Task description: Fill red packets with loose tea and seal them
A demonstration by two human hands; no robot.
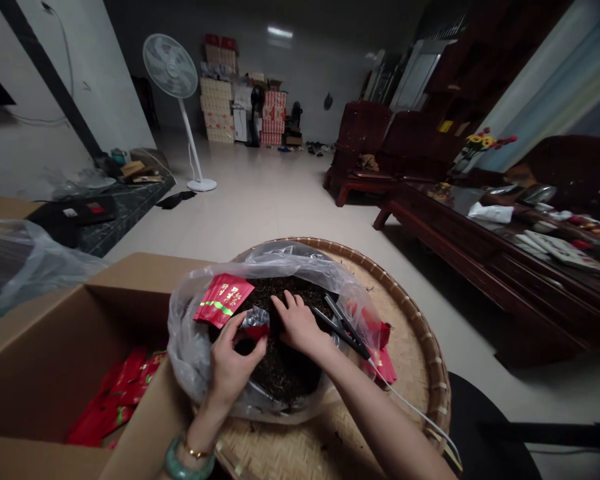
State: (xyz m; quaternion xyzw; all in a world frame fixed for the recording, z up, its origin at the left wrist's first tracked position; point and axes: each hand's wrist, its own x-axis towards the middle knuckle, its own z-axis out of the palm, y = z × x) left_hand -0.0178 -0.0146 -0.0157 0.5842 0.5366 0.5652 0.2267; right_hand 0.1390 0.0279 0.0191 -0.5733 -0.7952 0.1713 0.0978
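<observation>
A clear plastic bag [185, 333] full of dark loose tea leaves [280, 373] lies rolled open on a round woven bamboo tray [405, 327]. Between the thumb and fingers of my left hand [230, 357] is a small red foil packet [257, 328], its silvery mouth showing. My right hand [300, 327] rests on the leaves, palm down, its visible fingers apart. A stack of red packets [224, 298] lies at the bag's left rim. Just right of my right hand, a black clamp-shaped iron [347, 327] with a white cord leans on the bag.
An open cardboard box [35, 360] with several red packets [120, 393] stands at the left. More red packets [383, 363] lie on the tray's right side. Beyond are a white standing fan [173, 70], a dark wooden table [445, 247] and stacked cartons [217, 110].
</observation>
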